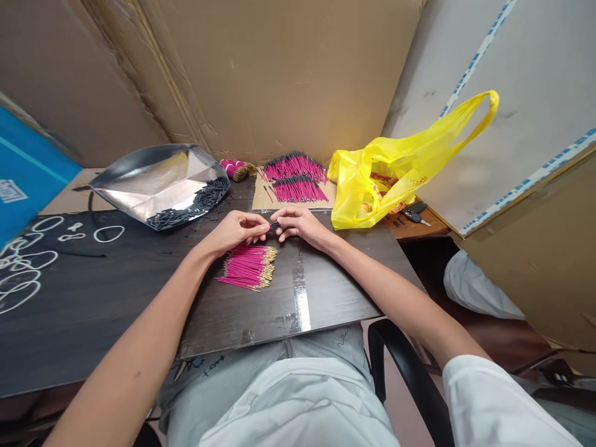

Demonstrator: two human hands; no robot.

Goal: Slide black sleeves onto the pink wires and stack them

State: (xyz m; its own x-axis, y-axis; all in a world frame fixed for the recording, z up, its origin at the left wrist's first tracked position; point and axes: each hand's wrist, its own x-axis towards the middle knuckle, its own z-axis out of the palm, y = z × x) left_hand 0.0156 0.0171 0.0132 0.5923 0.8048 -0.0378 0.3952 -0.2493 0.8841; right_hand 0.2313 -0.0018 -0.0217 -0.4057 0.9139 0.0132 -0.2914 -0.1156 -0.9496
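Note:
My left hand (242, 230) and my right hand (300, 225) almost meet over the dark table, both with fingers pinched. Between their fingertips shows a small black tube (274, 226) with a trace of pink at it; which fingers grip which part is too small to tell. Just below my left hand lies a pile of thin pink sticks (246, 267) with gold-coloured tips pointing right. Behind my hands, pink sticks with black ends (300, 189) lie in two rows on a piece of cardboard (263, 197).
At the left, a shiny silver tray (139, 180) holds many small black tubes (181, 211). White rubber bands (28, 267) lie farther left. A bundle of pink sticks (235, 169) rests at the back. To the right stand a yellow plastic bag (354, 186) and keys (414, 215).

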